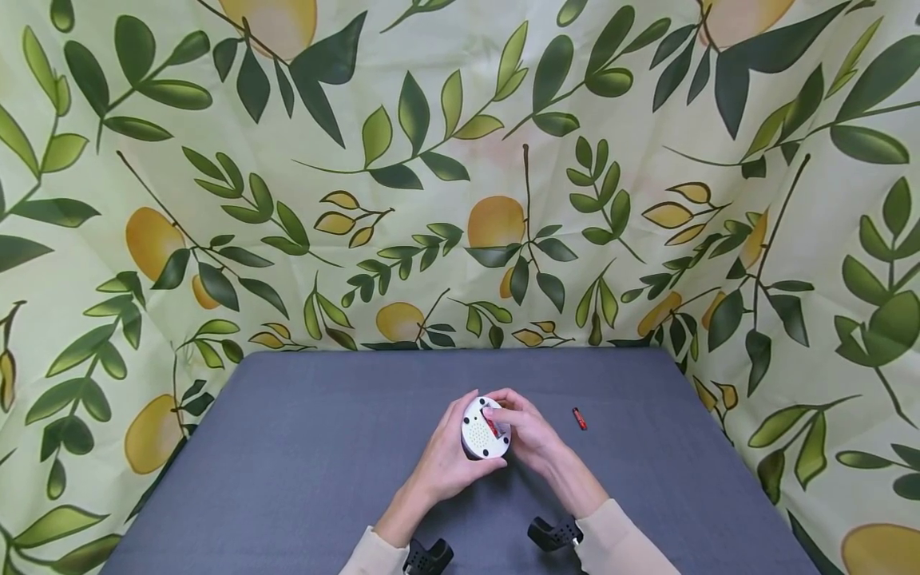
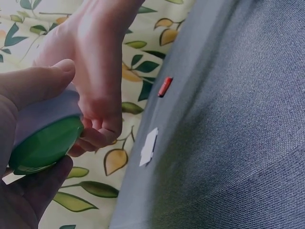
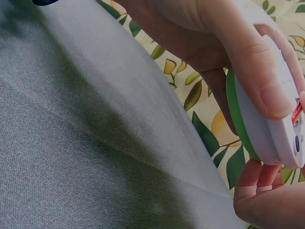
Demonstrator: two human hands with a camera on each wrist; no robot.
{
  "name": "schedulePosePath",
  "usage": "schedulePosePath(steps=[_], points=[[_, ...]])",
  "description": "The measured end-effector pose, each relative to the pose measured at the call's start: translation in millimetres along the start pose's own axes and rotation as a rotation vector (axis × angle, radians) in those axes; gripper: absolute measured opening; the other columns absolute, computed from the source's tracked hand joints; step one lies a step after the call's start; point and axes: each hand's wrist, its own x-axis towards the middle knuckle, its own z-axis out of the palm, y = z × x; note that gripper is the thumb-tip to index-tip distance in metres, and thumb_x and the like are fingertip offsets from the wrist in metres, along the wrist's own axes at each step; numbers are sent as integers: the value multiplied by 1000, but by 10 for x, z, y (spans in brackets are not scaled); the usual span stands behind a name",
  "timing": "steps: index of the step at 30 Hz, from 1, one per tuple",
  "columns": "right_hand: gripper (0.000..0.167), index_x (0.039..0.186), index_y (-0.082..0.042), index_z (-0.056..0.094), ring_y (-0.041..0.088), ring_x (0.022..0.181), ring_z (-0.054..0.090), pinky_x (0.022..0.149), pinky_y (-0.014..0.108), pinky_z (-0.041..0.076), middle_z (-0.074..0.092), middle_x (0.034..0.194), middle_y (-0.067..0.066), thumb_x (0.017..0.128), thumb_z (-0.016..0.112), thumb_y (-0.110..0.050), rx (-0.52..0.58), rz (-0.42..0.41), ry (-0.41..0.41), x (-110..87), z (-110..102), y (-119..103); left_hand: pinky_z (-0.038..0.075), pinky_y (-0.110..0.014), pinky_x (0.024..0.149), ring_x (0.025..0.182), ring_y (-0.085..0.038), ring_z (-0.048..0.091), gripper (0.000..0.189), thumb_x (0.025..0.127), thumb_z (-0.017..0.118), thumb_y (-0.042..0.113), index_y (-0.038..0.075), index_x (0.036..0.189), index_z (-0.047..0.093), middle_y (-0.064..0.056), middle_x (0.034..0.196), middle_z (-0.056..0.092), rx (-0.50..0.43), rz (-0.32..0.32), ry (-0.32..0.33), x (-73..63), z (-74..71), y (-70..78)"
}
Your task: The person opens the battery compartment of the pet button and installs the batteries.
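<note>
A round white device [image 1: 477,438] with small dark feet, a patch of little holes and an uncovered battery slot faces up between my hands. Its other side is green, as the green shell [image 2: 47,145] in the left wrist view shows. A red battery [image 1: 493,427] lies in the slot. My left hand [image 1: 446,459] grips the device by its rim, thumb along the near side. With its thumb on the battery's far end, my right hand [image 1: 535,438] curls its fingers round the device's right and far edge.
A second red battery [image 1: 579,418] lies on the grey table [image 1: 323,447], right of my hands. A small flat white piece [image 2: 149,146] also rests there, seen in the left wrist view. Leaf-and-fruit patterned cloth [image 1: 431,263] rises behind the table and at both sides.
</note>
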Motion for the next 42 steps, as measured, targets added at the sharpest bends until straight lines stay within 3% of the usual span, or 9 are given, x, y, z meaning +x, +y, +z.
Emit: schedulePosePath(steps=[6,24,27,32,42], points=[[15,97,-15,65,20,100,53,85,32,40,61,104,3,91,64,-1,56,15,20,38,8,46,46,-46,101,123,-21,53,103,71,94,32,7,153,37,-10,146,49,12,6,-7,1,4,2],[17,104,-13,64,20,100,52,83,29,42,58,107,4,92,63,0,7,-10,-14,17,17,61,46,-46,101,122,-20,53,104,71,94,35,7,153,37,-9,144,50,-22,-15,-8,-9,-25,-11],[18,111,-7,63,21,99,53,82,30,44,59,108,6,94,65,-3,-49,-12,-9,-8,2,30,47,-46,100,121,-20,54,103,71,94,34,8,153,37,-8,144,50,-26,-16,-2,-10,-22,-13],[34,124,2,61,23,101,54,85,33,46,61,111,8,94,70,-11,-191,-46,-10,-68,-55,-46,48,-43,96,117,-20,56,102,71,94,32,12,153,38,-6,142,52,-37,-16,8,-3,-12,8],[33,122,4,63,22,92,59,76,32,50,64,106,9,94,70,-12,-332,-91,-22,-128,-222,-168,48,-43,97,116,-19,56,102,71,94,32,13,153,37,-5,142,52,-55,-32,12,11,-35,42]])
